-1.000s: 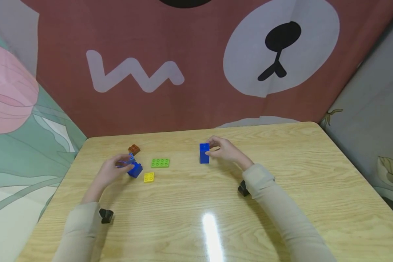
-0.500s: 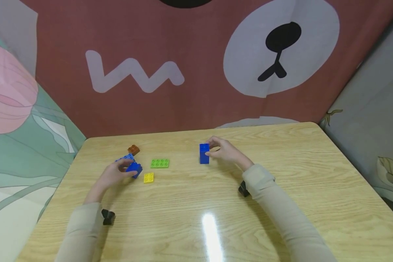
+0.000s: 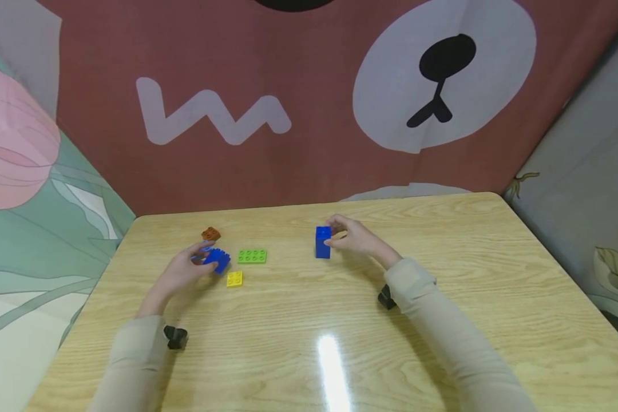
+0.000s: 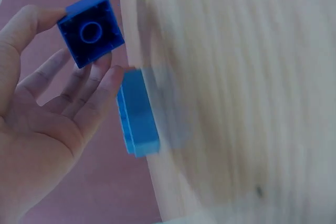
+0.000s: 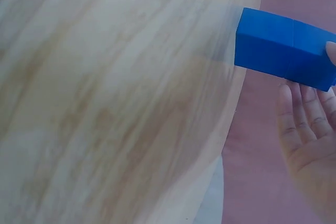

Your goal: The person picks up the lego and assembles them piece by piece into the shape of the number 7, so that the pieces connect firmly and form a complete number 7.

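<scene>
My left hand (image 3: 182,269) pinches a dark blue toy brick (image 3: 218,260) between thumb and fingers. In the left wrist view this brick (image 4: 90,31) is tilted, its hollow underside facing the camera and held off the table. A lighter blue brick (image 4: 137,113) lies on the table just beyond the fingers; in the head view the hand mostly hides it. My right hand (image 3: 355,236) grips the upper part of an upright stack of two dark blue bricks (image 3: 323,245) standing on the table. A seam between the stacked bricks (image 5: 283,48) shows in the right wrist view.
A bright green brick (image 3: 252,256) and a small yellow brick (image 3: 234,279) lie right of the left hand. Behind it sits a brown brick (image 3: 211,234). The wooden table (image 3: 268,343) ends at a red-brown printed cloth (image 3: 226,177).
My left hand has gone from the bricks' far side to pinching the dark blue brick, which is now raised and tilted slightly rightward. The right hand and its stack stay almost still.
</scene>
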`<state>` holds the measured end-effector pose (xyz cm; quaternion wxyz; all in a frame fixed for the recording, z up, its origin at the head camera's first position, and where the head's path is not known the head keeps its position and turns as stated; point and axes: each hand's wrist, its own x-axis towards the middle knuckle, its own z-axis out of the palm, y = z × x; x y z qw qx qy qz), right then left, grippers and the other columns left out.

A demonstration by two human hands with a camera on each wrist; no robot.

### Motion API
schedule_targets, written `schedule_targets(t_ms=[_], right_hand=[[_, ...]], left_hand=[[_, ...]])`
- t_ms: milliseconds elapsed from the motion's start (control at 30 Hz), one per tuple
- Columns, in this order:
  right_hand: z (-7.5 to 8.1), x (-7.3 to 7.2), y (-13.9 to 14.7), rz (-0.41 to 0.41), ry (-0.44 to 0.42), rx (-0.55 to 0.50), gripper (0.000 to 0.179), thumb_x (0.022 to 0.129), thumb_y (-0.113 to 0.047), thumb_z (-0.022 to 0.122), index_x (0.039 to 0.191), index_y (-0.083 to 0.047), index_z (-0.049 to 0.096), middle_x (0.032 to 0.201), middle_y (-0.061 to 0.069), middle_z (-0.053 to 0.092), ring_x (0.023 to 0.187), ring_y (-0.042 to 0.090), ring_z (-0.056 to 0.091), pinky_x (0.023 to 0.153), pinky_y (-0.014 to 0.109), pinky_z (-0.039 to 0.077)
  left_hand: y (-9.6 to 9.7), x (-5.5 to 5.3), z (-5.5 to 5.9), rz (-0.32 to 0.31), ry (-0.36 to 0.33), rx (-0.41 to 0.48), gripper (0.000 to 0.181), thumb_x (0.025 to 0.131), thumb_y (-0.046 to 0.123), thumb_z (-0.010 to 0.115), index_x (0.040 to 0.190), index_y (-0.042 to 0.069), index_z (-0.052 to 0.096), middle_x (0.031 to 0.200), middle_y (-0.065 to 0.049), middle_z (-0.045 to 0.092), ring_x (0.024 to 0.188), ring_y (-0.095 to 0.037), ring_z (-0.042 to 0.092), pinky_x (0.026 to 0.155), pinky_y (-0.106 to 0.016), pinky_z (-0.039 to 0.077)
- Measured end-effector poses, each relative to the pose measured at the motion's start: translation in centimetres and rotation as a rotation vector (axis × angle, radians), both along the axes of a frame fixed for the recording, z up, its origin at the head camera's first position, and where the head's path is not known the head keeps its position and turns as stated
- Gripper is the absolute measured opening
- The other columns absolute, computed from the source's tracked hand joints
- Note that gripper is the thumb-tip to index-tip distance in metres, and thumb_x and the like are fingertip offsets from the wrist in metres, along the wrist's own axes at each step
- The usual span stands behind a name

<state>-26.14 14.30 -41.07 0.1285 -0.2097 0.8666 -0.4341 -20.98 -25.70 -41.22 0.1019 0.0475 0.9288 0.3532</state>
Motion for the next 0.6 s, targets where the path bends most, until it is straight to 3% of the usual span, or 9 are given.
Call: schedule_targets(t_ms=[100,333,600], right_hand=[[0.1,-0.1,0.0,0.006,0.002,0.009,0.044,0.091,-0.015,0.065,0.129,-0.001,0.048,0.127,0.020,0.055,0.120,0.035,0.054,0.095,0.041,0.053],[0.3,0.0,0.0,0.007,0.005,0.016,0.045,0.090,-0.017,0.066,0.128,0.000,0.048,0.125,0.021,0.057,0.119,0.034,0.054,0.095,0.042,0.053],[0.4,0.1,0.0,0.002,-0.006,-0.003,0.049,0.090,-0.019,0.067,0.130,0.001,0.048,0.124,0.022,0.057,0.118,0.035,0.054,0.097,0.043,0.052]], left_hand=[[1.0,-0.2,0.2,-0.008,0.018,0.026,0.055,0.092,0.023,0.061,0.142,0.007,0.043,0.132,-0.025,0.051,0.118,-0.041,0.052,0.093,-0.050,0.050],[4.5,-0.5,0.7,-0.021,-0.020,0.114,0.050,0.090,0.019,0.062,0.136,0.006,0.045,0.131,-0.021,0.051,0.117,-0.037,0.056,0.090,-0.041,0.055],[8.2,-1.1,0.6,-0.096,0.005,0.309,0.051,0.091,0.015,0.064,0.137,0.008,0.043,0.136,-0.018,0.047,0.127,-0.038,0.050,0.102,-0.047,0.049]])
